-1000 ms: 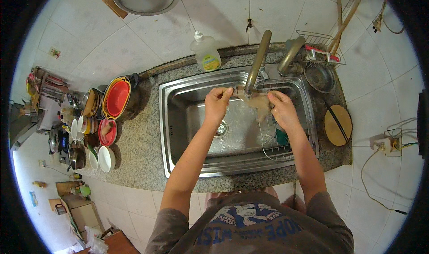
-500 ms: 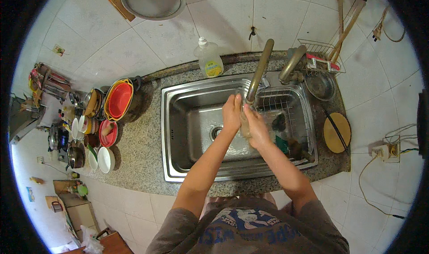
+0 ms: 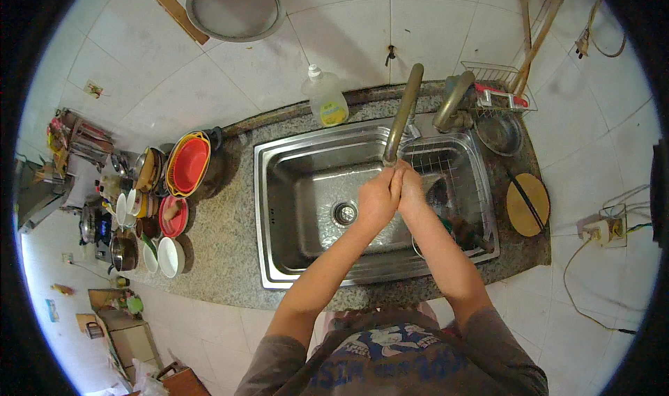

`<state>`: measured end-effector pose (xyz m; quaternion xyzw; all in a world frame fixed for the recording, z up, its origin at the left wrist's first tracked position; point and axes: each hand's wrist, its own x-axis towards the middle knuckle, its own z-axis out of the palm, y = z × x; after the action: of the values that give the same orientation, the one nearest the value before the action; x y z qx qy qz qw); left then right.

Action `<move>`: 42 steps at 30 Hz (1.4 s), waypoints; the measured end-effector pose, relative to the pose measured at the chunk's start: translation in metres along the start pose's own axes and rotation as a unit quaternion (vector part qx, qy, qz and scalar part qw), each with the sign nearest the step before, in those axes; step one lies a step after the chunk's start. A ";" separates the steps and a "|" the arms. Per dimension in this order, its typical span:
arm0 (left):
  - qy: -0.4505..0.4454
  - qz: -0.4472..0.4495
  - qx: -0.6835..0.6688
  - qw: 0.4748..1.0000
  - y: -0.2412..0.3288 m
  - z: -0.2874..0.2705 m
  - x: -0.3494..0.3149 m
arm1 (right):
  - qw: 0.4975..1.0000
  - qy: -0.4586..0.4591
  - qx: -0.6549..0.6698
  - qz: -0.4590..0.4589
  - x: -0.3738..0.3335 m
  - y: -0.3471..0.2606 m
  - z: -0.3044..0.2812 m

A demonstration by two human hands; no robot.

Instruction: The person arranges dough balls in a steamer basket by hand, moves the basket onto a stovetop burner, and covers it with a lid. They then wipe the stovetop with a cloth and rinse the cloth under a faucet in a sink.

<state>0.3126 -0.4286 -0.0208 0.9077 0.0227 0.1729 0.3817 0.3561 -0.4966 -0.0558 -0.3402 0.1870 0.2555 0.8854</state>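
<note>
Beneath the end of the curved tap point(image 3: 404, 121), my two hands are pressed together over the steel sink point(image 3: 282, 208). My left hand point(image 3: 380, 197) is closed, its knuckles upward, against my right hand point(image 3: 410, 185). The right one is also closed, its fingers gathered near the spout. Whatever lies between them, if anything, is hidden from this angle. Below and to their left is the drain point(image 3: 344, 213), with wet, shiny metal around it. A wire basket point(image 3: 435, 160) fills the right part of the sink, partly covered by my right forearm; dark items lie in it.
A dish soap bottle point(image 3: 326, 98) stands behind the sink. At right are a metal bowl point(image 3: 498, 133) and a round board point(image 3: 524, 204) with a black stick across it. Red basins point(image 3: 189, 162), white bowls point(image 3: 170, 257) and pots crowd the left counter.
My hands have gone from fingers stretched out side by side to closed and clasped together, still under the tap. The left hand has moved slightly right and down; the drain is now uncovered.
</note>
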 end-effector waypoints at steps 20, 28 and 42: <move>-0.043 0.017 0.019 0.999 0.001 0.017 -0.002 | 1.000 -0.012 0.011 0.002 0.029 -0.005 -0.045; -0.014 -0.053 -0.128 0.990 -0.044 -0.007 0.042 | 0.968 -0.067 -0.242 -0.012 -0.038 -0.030 0.002; -0.207 -0.235 -0.374 0.873 -0.090 0.030 -0.028 | 0.977 -0.139 -0.142 -0.078 -0.014 -0.033 0.008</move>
<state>0.3044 -0.3907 -0.1114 0.6803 0.0889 -0.1181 0.7178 0.3649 -0.5165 -0.0263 -0.4373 -0.0027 0.2546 0.8625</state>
